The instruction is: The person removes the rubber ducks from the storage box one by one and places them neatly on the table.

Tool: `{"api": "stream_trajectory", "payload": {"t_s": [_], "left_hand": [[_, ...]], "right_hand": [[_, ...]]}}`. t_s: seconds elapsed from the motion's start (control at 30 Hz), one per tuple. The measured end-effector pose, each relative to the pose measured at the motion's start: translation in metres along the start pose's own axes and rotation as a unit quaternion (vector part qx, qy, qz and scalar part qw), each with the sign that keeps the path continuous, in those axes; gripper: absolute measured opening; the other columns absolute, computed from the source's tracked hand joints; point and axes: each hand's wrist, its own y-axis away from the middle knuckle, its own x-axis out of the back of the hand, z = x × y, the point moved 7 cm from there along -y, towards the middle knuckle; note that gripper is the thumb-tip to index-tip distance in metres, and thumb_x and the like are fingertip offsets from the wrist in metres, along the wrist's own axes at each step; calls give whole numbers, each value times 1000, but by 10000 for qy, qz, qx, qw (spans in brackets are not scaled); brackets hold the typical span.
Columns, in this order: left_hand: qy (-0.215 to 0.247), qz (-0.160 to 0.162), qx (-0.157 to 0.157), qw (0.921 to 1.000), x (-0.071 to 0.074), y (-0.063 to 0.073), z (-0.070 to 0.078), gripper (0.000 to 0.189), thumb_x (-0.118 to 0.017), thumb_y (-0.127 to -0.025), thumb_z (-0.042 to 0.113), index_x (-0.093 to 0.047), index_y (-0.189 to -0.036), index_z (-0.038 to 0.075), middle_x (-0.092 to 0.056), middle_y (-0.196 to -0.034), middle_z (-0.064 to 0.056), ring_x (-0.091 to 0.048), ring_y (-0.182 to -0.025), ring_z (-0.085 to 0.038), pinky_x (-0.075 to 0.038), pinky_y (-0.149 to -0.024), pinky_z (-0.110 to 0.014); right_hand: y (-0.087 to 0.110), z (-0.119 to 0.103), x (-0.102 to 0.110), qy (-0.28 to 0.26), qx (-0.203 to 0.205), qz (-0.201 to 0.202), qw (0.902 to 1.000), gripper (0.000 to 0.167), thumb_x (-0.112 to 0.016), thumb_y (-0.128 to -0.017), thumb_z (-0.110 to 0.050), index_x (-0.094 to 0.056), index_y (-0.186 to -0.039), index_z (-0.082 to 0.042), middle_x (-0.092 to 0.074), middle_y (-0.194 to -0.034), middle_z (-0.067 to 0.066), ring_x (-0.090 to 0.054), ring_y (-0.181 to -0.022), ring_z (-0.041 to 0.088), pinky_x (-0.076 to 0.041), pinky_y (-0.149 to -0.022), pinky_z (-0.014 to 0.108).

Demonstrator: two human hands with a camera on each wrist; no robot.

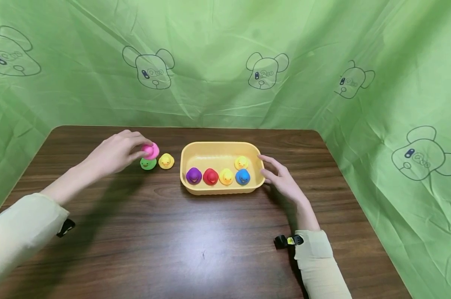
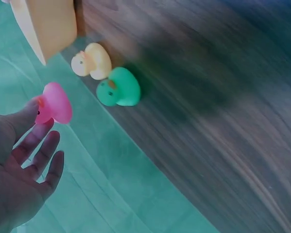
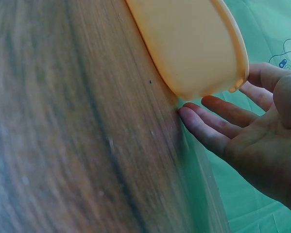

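Note:
My left hand (image 1: 117, 151) pinches a pink rubber duck (image 1: 151, 151) between thumb and fingertips, held up off the table; in the left wrist view the pink duck (image 2: 57, 103) shows at the thumb tip. Below it, a green duck (image 1: 148, 163) sits on the table beside a yellow duck (image 1: 166, 161). Toward the right stands a yellow plastic basket (image 1: 219, 191). Inside are a purple duck (image 1: 193, 176), a red duck (image 1: 210, 177), a blue duck (image 1: 242, 177) and two yellow ones. My right hand (image 1: 283, 178) rests its extended fingertips at the basket's right end.
The dark wooden table (image 1: 195, 241) carries everything. Green cloth (image 1: 210, 104) printed with bear-head outlines hangs behind and along both sides. A small black device (image 1: 281, 241) with a strap sits at the right wrist.

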Motion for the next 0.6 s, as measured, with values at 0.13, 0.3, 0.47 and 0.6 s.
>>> {"api": "stream_trajectory", "payload": {"t_s": [0.13,0.3,0.47,0.6], "left_hand": [[-25,46,18,10000,1,7,-11,20,-76,-92,14,-77,-113,12,-75,-107,-5,-65,-100,-30,-53,-82,-54],[-41,-11,216,9998,0,16,-27,24,-78,-90,11,-76,-114,11,-75,-109,-6,-65,-104,-32,-53,-87,-56],[-40,-120,432,9990,-3,23,-43,26,-78,-90,10,-75,-115,9,-76,-112,-11,-65,-109,-37,-51,-92,-59],[-50,-209,500,9985,-7,26,-51,26,-77,-90,10,-74,-116,7,-75,-113,-15,-67,-109,-39,-51,-92,-61]], "right_hand": [[0,0,0,34,-11,-9,10000,51,-54,-107,-15,-42,-157,-14,-45,-159,20,-55,-135,43,-59,-89,23],[0,-1,0,30,-41,-12,10000,51,-55,-107,-16,-42,-156,-15,-43,-160,17,-54,-136,42,-59,-90,24],[0,-2,0,43,-15,-24,10000,51,-55,-107,-16,-42,-157,-14,-40,-163,16,-53,-137,42,-59,-91,25],[0,-1,0,21,-12,-16,10000,51,-55,-107,-16,-42,-157,-15,-41,-162,16,-54,-136,42,-59,-91,24]]}}
